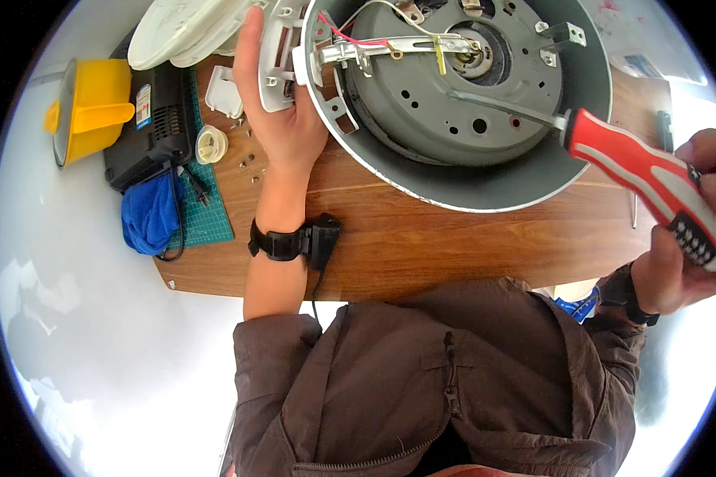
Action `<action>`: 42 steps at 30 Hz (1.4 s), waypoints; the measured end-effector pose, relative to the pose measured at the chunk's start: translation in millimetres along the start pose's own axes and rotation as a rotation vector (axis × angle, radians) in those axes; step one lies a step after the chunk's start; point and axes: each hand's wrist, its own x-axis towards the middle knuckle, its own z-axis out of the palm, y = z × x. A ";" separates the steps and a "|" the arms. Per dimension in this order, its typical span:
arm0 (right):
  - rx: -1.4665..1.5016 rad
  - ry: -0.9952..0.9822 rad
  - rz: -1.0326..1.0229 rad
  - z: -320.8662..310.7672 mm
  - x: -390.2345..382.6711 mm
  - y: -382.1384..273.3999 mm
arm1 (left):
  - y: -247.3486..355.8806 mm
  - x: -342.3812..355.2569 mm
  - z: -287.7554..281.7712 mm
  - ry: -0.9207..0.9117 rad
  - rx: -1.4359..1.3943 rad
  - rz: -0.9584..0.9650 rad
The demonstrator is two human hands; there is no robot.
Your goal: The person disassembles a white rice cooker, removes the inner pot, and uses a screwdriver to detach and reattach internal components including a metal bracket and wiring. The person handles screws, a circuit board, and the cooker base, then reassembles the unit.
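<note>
Red-and-grey screwdriver (632, 159) slants in curled right fingers (708, 149); left fingers (248, 52), arm (281, 195) stretched forward, clasp white frame (270, 83).

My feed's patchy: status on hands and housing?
Left hand holding white plastic part. Right hand gripping red-grey screwdriver, shaft over open grey housing. Possible snag: red wire inside.

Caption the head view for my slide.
Right hand holds a screwdriver, left hand at white handle of gray housing.

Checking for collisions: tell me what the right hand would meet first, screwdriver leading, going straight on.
Led by the screwdriver, the right hand would probably meet the round grey plate seen behind the tip; if it clears that, the left end of the silvery strip. Depth is unclear.
</note>
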 end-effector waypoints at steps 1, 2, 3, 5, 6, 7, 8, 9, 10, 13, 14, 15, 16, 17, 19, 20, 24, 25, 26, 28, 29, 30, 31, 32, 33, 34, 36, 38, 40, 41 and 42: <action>-0.025 -0.032 0.004 3.3 7.7 -12.2 | 2.9 -1.1 0.8 -0.008 -0.073 -0.045; -0.042 -0.064 0.008 5.5 15.6 -21.5 | 9.2 -2.1 1.7 -0.015 -0.143 -0.086; -0.057 -0.096 0.016 8.2 21.6 -30.1 | 12.9 -2.1 2.1 -0.022 -0.212 -0.127; -0.074 -0.158 0.022 13.1 34.4 -42.8 | 9.9 -2.2 -1.2 -0.062 -0.133 -0.071; -0.079 -0.190 0.027 16.5 40.7 -48.8 | 10.6 -1.5 -1.9 -0.083 -0.076 -0.039; -0.089 -0.224 0.034 19.5 46.9 -54.4 | 12.6 0.5 -0.2 -0.103 -0.027 -0.011; -0.102 -0.256 0.036 23.6 53.4 -58.6 | 12.0 4.8 -1.3 -0.157 0.092 0.087; -0.115 -0.283 0.040 27.7 59.9 -63.2 | 15.4 6.5 3.1 -0.145 0.137 0.130; -0.117 -0.318 0.039 33.0 64.8 -65.8 | 14.5 6.3 2.7 -0.136 0.167 0.114; -0.118 -0.413 0.024 48.5 75.7 -67.5 | 13.5 6.5 -0.2 -0.125 0.301 0.190; -0.102 -0.420 0.014 55.5 76.2 -67.3 | 13.3 3.3 -3.0 -0.119 0.303 0.160; -0.074 -0.406 -0.005 64.6 73.3 -65.3 | 13.5 0.5 -4.8 -0.111 0.305 0.130; -0.056 -0.392 -0.013 72.0 70.9 -64.5 | 22.8 3.7 1.4 -0.087 0.329 0.087; -0.064 -0.381 -0.046 78.7 67.9 -62.7 | 19.2 3.1 3.9 -0.076 0.332 0.103; -0.084 -0.390 -0.085 86.5 68.6 -60.1 | 29.7 6.0 3.7 -0.110 0.297 0.034; -0.097 -0.409 -0.091 89.0 70.6 -59.2 | 28.1 6.6 0.9 -0.131 0.320 0.054; -0.073 -0.427 -0.061 101.0 78.0 -53.6 | 32.6 10.8 2.1 -0.129 0.243 0.037; -0.071 -0.425 -0.053 103.4 78.9 -52.3 | 33.1 10.8 1.7 -0.131 0.249 0.033; -0.069 -0.423 -0.045 105.7 80.1 -50.8 | 34.4 11.8 1.2 -0.133 0.254 0.029; -0.069 -0.420 -0.039 110.5 83.2 -48.3 | 33.7 11.3 2.9 -0.122 0.240 0.028; -0.072 -0.423 -0.038 112.3 84.4 -48.6 | 34.5 11.3 2.6 -0.122 0.224 0.021; -0.074 -0.425 -0.038 114.5 85.8 -48.6 | 36.3 12.3 2.0 -0.123 0.209 0.014; -0.075 -0.432 -0.033 116.3 87.3 -49.7 | 37.4 12.9 1.4 -0.123 0.192 0.007; -0.082 -0.438 -0.031 118.4 88.2 -50.9 | 37.5 12.5 0.9 -0.125 0.203 -0.014; -0.089 -0.444 -0.028 120.1 88.6 -52.2 | 35.9 11.5 1.4 -0.120 0.199 0.002; -0.099 -0.449 -0.028 122.1 89.2 -54.0 | 33.6 11.7 1.9 -0.114 0.197 0.018; -0.114 -0.458 -0.032 125.0 90.1 -55.6 | 31.3 11.4 1.4 -0.112 0.180 0.014; -0.119 -0.464 -0.037 127.7 90.9 -56.5 | 32.3 11.9 1.0 -0.122 0.170 0.003; -0.125 -0.471 -0.026 130.0 91.3 -58.7 | 31.7 13.7 0.6 -0.135 0.148 0.006; -0.128 -0.476 -0.013 131.4 92.0 -59.6 | 31.1 13.5 0.5 -0.131 0.146 0.012; -0.130 -0.481 -0.001 133.0 92.8 -60.5 | 30.5 13.0 0.4 -0.128 0.144 0.017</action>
